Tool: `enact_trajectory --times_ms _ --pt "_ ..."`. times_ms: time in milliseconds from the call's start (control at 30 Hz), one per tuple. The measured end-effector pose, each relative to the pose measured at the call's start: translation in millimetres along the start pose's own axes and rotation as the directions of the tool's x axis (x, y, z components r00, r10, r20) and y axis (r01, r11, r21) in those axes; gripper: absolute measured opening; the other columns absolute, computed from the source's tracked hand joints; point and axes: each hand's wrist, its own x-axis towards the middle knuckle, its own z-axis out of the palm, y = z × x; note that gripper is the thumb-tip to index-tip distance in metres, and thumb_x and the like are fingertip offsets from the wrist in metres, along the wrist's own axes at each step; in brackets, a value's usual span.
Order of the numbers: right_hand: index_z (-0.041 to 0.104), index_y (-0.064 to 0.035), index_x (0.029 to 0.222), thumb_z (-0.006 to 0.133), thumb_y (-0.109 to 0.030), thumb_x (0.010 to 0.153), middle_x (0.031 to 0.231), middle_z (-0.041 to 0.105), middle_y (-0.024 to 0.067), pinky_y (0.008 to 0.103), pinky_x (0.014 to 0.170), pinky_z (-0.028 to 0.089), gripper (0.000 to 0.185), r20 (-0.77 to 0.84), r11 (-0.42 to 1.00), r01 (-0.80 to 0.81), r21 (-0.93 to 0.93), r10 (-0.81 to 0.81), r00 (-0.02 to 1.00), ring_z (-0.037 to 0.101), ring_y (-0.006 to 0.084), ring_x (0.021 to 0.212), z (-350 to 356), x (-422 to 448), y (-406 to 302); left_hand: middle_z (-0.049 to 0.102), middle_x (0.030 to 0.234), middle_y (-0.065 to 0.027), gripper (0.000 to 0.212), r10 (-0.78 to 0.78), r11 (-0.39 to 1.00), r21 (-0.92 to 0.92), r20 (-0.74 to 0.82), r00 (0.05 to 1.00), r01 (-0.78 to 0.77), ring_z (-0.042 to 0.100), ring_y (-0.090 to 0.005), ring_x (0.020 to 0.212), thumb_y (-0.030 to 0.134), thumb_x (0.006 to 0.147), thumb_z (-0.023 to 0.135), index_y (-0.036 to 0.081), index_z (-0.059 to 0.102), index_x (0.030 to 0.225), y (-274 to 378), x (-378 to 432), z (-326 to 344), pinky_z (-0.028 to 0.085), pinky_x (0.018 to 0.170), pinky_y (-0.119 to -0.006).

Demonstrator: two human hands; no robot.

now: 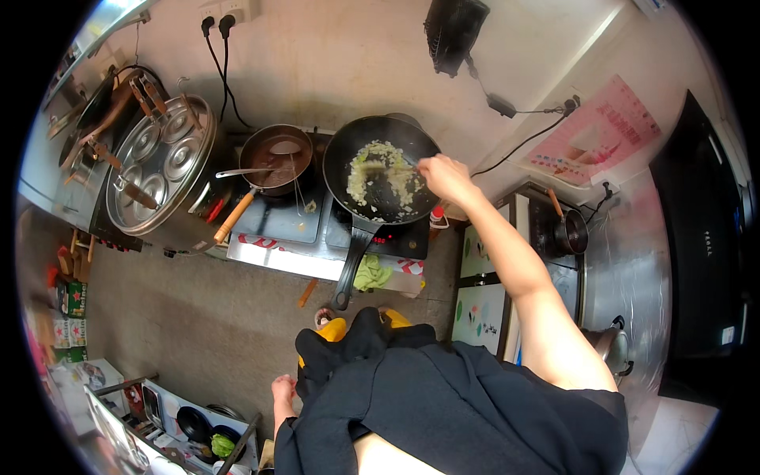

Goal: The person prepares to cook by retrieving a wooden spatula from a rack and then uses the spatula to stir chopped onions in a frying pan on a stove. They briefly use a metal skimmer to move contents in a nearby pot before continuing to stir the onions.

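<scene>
A black frying pan [383, 208] sits on an induction cooker [409, 243], its handle pointing toward me. Chopped pale-green vegetables [362, 178] lie in a loose ring inside it. Over the pan's right rim, my right hand [440, 175] is closed around the handle of a stirring utensil [373, 167], whose blurred head is among the pieces. My left hand [284, 387] hangs low beside my body, away from the cookers; its fingers look curled, and whether it holds anything cannot be told. Left of the frying pan, a saucepan [246, 145] of brown liquid holds a ladle and a wire utensil.
A large steel pot with round lids [133, 219] stands at the left. A green cloth [372, 273] hangs at the counter's front edge. A red-capped bottle [438, 218] is near the pan's right side. A small pot [571, 233] stands on the right counter, and a shelf rack [240, 442] is at lower left.
</scene>
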Motion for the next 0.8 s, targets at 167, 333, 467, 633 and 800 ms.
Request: enact_trajectory --times_ms 167,333,467,633,800 --pt "0.068 -0.0181 0.106 0.054 -0.018 0.087 0.108 0.061 0.0163 0.0430 0.081 0.050 0.023 -0.142 0.988 -0.133 -0.081 0.121 0.982 0.062 0.0326 0.099 33.4 45.2 -3.4 0.064 0.081 -0.0052 0.018 -0.044 0.992 -0.118 0.003 0.999 0.044 0.061 -0.0151 0.065 0.018 0.094 0.051 0.004 0.061 0.099 27.5 10.1 -0.1 0.050 0.054 -0.030" --pt "0.071 -0.0134 0.099 0.055 -0.012 0.080 0.105 0.064 0.0212 0.0422 0.081 0.053 0.025 0.088 0.988 0.027 -0.154 -0.013 0.996 0.065 0.0358 0.095 16.4 18.3 9.1 0.064 0.081 -0.0043 0.020 0.024 0.983 -0.184 -0.013 1.000 -0.026 0.061 -0.0133 0.068 0.019 0.095 0.051 0.004 0.061 0.101 32.2 1.2 8.8 0.051 0.055 -0.028" --pt "0.073 -0.0180 0.096 0.054 -0.015 0.081 0.094 0.068 0.0128 0.0425 0.079 0.051 0.024 0.233 0.965 0.036 -0.261 0.027 0.972 0.063 0.0305 0.098 -60.9 -31.7 11.4 0.064 0.083 -0.0050 0.021 -0.016 0.993 -0.119 0.019 1.000 0.018 0.061 -0.0147 0.069 0.019 0.094 0.052 0.002 0.061 0.104 12.5 -8.2 15.2 0.049 0.056 -0.029" --pt "0.072 -0.0141 0.093 0.054 -0.015 0.081 0.096 0.069 0.0136 0.0437 0.079 0.051 0.021 0.219 0.957 -0.007 -0.290 0.073 0.973 0.064 0.0332 0.094 -43.1 -24.7 15.7 0.064 0.086 -0.0066 0.021 -0.010 0.998 0.055 0.048 0.999 0.007 0.060 -0.0177 0.067 0.017 0.091 0.056 0.002 0.064 0.103 -5.1 -18.8 11.9 0.045 0.054 -0.033" --pt "0.070 -0.0142 0.103 0.051 -0.018 0.088 0.100 0.068 0.0135 0.0432 0.081 0.051 0.024 0.090 0.984 -0.170 -0.048 0.174 0.981 0.063 0.0326 0.098 -32.7 12.6 37.9 0.065 0.086 -0.0063 0.019 0.040 0.993 0.116 -0.016 0.999 -0.038 0.060 -0.0164 0.067 0.017 0.092 0.054 0.003 0.063 0.100 9.3 -10.1 1.1 0.048 0.054 -0.033"
